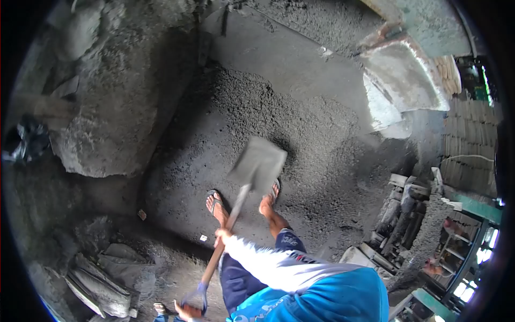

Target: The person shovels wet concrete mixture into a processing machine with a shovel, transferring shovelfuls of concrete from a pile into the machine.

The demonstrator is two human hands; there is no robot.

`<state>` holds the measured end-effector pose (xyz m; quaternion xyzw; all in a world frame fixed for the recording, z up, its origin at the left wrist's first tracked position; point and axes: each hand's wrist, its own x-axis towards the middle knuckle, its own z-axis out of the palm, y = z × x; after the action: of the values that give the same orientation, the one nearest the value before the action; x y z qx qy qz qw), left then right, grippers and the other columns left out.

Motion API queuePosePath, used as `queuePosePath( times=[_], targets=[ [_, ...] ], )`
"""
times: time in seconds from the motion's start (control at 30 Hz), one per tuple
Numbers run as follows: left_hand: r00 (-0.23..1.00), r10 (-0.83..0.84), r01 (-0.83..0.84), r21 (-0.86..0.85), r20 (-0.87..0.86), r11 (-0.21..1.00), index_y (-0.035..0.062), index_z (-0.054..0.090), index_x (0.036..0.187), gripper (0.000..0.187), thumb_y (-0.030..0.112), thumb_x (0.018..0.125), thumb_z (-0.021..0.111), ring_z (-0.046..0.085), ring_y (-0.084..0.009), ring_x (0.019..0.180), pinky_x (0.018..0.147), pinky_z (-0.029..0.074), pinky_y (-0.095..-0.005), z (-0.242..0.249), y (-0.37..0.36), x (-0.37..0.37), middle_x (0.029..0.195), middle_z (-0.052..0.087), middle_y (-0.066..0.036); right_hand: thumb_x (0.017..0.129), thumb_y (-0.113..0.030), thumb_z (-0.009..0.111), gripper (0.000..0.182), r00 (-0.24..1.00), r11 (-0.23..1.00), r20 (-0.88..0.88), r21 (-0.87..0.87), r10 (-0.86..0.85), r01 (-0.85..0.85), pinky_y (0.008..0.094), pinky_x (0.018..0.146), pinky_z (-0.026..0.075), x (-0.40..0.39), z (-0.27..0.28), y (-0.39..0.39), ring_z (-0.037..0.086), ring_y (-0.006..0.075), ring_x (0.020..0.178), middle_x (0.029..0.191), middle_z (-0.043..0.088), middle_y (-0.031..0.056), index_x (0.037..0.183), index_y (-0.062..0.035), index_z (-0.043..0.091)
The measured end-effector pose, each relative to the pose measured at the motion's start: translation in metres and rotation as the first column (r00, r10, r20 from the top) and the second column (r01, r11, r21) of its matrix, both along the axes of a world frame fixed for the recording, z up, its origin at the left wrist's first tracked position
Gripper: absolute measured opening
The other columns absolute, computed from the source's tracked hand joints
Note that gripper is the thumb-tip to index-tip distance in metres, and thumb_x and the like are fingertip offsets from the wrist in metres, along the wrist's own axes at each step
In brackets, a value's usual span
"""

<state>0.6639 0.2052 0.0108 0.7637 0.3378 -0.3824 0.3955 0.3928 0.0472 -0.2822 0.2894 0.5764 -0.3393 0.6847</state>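
Observation:
A long-handled shovel (240,203) runs diagonally in front of me, its grey blade (258,161) pointing away over the ground just beyond my feet. My right hand (223,236), at the end of a white sleeve, is closed around the middle of the wooden shaft. Lower down, my left hand (189,311) grips the bluish handle (197,292) at the shaft's end, partly cut off by the frame's bottom edge. Loose, damp-looking grey mix (311,126) spreads over the floor past the blade. My sandalled feet (215,204) stand either side of the shovel.
A large rough grey block (118,118) rises at left, with a black plastic bag (31,140) beyond. Folded sacks (102,284) lie lower left, near another sandalled foot (159,307). A pale-edged slab (405,78), grey-crusted pieces (405,209) and stacked tiles (472,131) line the right.

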Motion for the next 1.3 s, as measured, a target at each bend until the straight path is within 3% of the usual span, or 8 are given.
queuePosePath(
  times=[0.17,0.4,0.43,0.47,0.8,1.0,1.23,1.3],
  targets=[
    [0.979,-0.117,0.104,0.087,0.164,0.991,0.0137,0.061,0.094,0.038,0.049,0.080,0.065,0.062,-0.0214,0.061,0.051,0.050,-0.0401,0.024,-0.042,0.003,0.076,0.063,-0.004,0.088,-0.020,0.059,0.008,0.971,0.997,0.232,0.039,0.057,-0.068,0.0414,0.059,0.052,0.024,0.008,0.030,0.058,0.0209,0.060,0.069,0.056,0.0054,0.087,-0.0127,0.056],
    [0.819,-0.554,0.574,-0.207,0.148,0.792,0.0120,0.056,0.073,0.032,0.040,0.086,0.063,0.056,-0.0206,0.055,0.052,0.049,-0.0391,-0.159,-0.242,-0.086,0.062,0.054,-0.005,0.091,-0.019,0.056,0.012,0.935,0.918,0.215,-0.222,-0.282,0.329,0.0427,0.059,0.053,-0.097,-0.137,-0.151,0.058,0.0214,0.062,0.066,0.053,0.0053,0.084,-0.0094,0.054],
    [0.824,-0.527,0.527,0.058,0.209,0.848,0.0142,0.042,0.065,0.040,0.043,0.087,0.060,0.037,-0.0156,0.038,0.038,0.035,-0.0337,-0.164,-0.293,-0.176,0.047,0.033,-0.001,0.084,-0.018,0.064,0.019,0.938,0.936,0.123,-0.101,-0.325,0.338,0.0405,0.047,0.048,-0.163,-0.155,-0.186,0.051,0.0208,0.049,0.057,0.046,0.0037,0.077,-0.0120,0.047],
    [0.805,-0.559,0.575,-0.028,0.201,0.818,0.0135,0.041,0.065,0.041,0.044,0.087,0.058,0.036,-0.0154,0.037,0.037,0.034,-0.0317,-0.176,-0.290,-0.181,0.048,0.034,-0.001,0.081,-0.011,0.065,0.015,0.945,0.939,0.013,-0.106,-0.327,0.326,0.0395,0.047,0.050,-0.178,-0.162,-0.191,0.052,0.0206,0.048,0.057,0.049,0.0049,0.078,-0.0094,0.050],
    [0.824,-0.564,0.565,-0.014,0.054,0.825,0.0152,0.035,0.060,0.051,0.055,0.089,0.044,0.030,-0.0165,0.038,0.040,0.029,-0.0332,-0.147,-0.186,-0.145,0.046,0.033,-0.001,0.085,-0.009,0.063,0.010,0.938,0.981,-0.298,0.026,-0.176,0.192,0.0364,0.042,0.050,-0.159,-0.046,-0.119,0.052,0.0173,0.048,0.061,0.052,0.0056,0.079,-0.0037,0.056],
    [0.694,-0.697,0.676,-0.171,-0.178,0.717,0.0157,0.029,0.058,0.063,0.074,0.081,0.038,0.028,-0.0196,0.037,0.041,0.027,-0.0358,-0.117,-0.169,-0.138,0.044,0.028,-0.002,0.082,-0.004,0.062,0.037,0.825,0.909,-0.387,-0.109,-0.411,0.402,0.0354,0.041,0.048,-0.216,0.080,-0.069,0.052,0.0167,0.046,0.073,0.055,0.0070,0.113,-0.0098,0.042],
    [0.474,-0.871,0.785,-0.385,-0.132,0.485,0.0122,0.042,0.059,0.063,0.070,0.084,0.035,0.035,-0.0193,0.037,0.038,0.031,-0.0331,-0.039,-0.231,-0.225,0.044,0.036,-0.002,0.081,-0.002,0.065,0.023,0.545,0.645,-0.345,-0.418,-0.764,0.639,0.0361,0.046,0.049,-0.318,0.331,-0.058,0.053,0.0184,0.050,0.070,0.053,0.0074,0.095,-0.0062,0.047],
    [0.597,-0.801,0.689,-0.491,-0.032,0.533,0.0108,0.047,0.066,0.059,0.066,0.085,0.041,0.041,-0.0170,0.038,0.039,0.035,-0.0301,0.002,-0.251,-0.220,0.044,0.040,-0.002,0.080,-0.002,0.065,0.020,0.578,0.588,-0.207,-0.524,-0.789,0.616,0.0374,0.049,0.050,-0.327,0.349,-0.066,0.054,0.0189,0.054,0.070,0.053,0.0075,0.091,-0.0058,0.049]
  ],
)
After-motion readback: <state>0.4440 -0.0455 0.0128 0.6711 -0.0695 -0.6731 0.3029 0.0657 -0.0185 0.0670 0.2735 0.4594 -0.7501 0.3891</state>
